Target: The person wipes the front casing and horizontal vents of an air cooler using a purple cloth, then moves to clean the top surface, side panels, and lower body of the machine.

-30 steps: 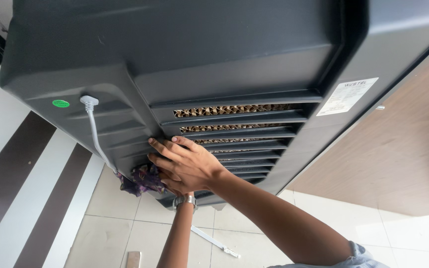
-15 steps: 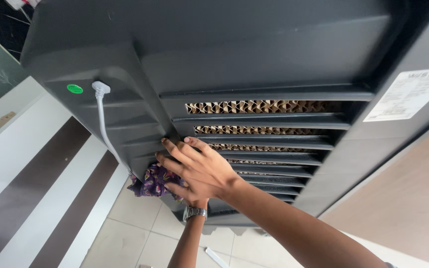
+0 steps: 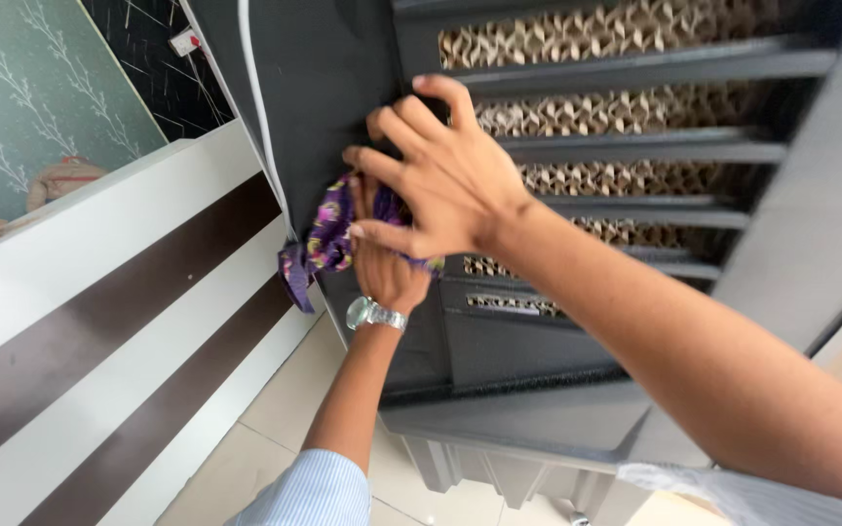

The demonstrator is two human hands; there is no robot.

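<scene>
A tall dark grey air cooler fills the view, its back louvres showing brown honeycomb pads. My left hand, with a silver watch on the wrist, grips a purple patterned cloth pressed against the cooler's left edge. My right hand lies flat over the left hand, fingers spread on the louvre frame. A white power cord runs down the cooler's left side beside the cloth.
A white panel with dark brown stripes runs along the left. Behind it are a green patterned wall and a black tiled wall. Pale floor tiles lie below the cooler's base.
The view has swung lower and closer to the cooler's base. Both hands and the cloth now sit higher in frame, still together at the left edge of the louvres.
</scene>
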